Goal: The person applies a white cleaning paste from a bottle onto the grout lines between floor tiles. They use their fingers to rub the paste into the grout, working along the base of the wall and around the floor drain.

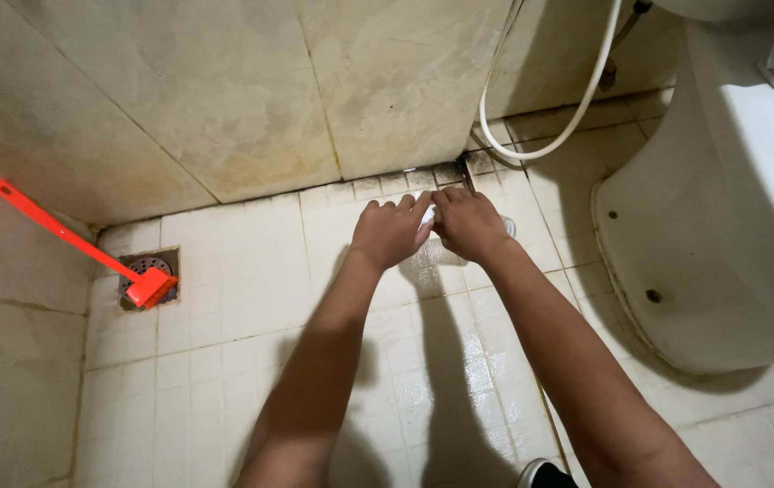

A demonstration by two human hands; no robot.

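Wet tiled floor (224, 271): orange brush (148, 287) on drain (146, 267), toilet base (676, 271).

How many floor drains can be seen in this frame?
1. The drain sits in the floor's left corner by the wall, partly covered by the red brush. Others could be hidden behind the toilet or the hands.

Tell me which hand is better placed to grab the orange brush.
Left. The left hand is on the side of the orange brush by the floor drain; the right hand would cross over.
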